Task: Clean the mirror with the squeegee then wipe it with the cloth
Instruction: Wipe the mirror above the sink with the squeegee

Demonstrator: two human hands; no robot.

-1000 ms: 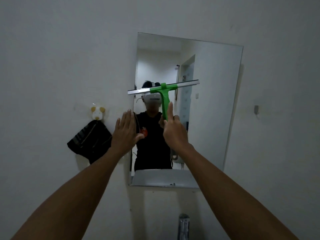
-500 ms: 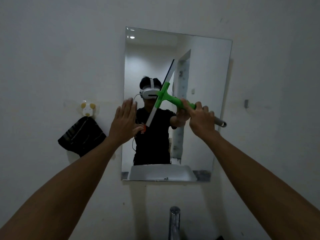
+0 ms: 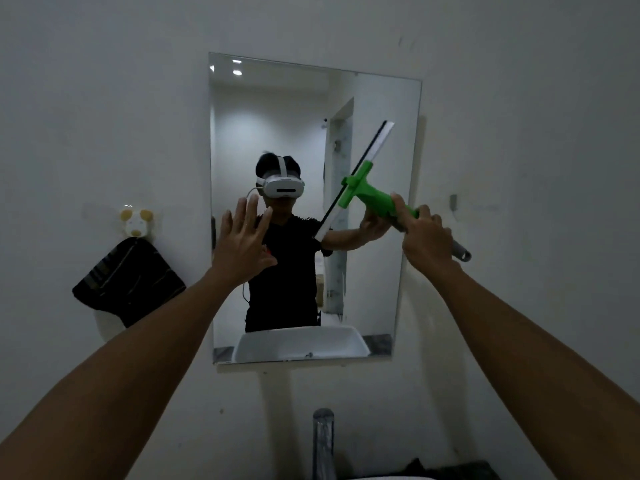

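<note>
A frameless rectangular mirror [image 3: 374, 109] hangs on the white wall straight ahead. My right hand [image 3: 427, 242] grips the green handle of a squeegee [image 3: 367, 190], whose long blade slants steeply across the mirror's right half, top end toward the upper right. My left hand [image 3: 242, 242] is raised with fingers spread at the mirror's left edge, holding nothing. A dark striped cloth [image 3: 128, 284] hangs from a small animal-shaped wall hook [image 3: 136, 221] left of the mirror.
A chrome tap [image 3: 323, 441] rises at the bottom centre, with a dark object [image 3: 450, 471] beside it at the bottom right. The mirror reflects a person in a headset and a white basin. A small wall fitting [image 3: 453, 201] sits right of the mirror.
The squeegee blade has turned from level to steeply slanted and has shifted to the mirror's right side with my right hand. My left hand has stayed spread by the left edge.
</note>
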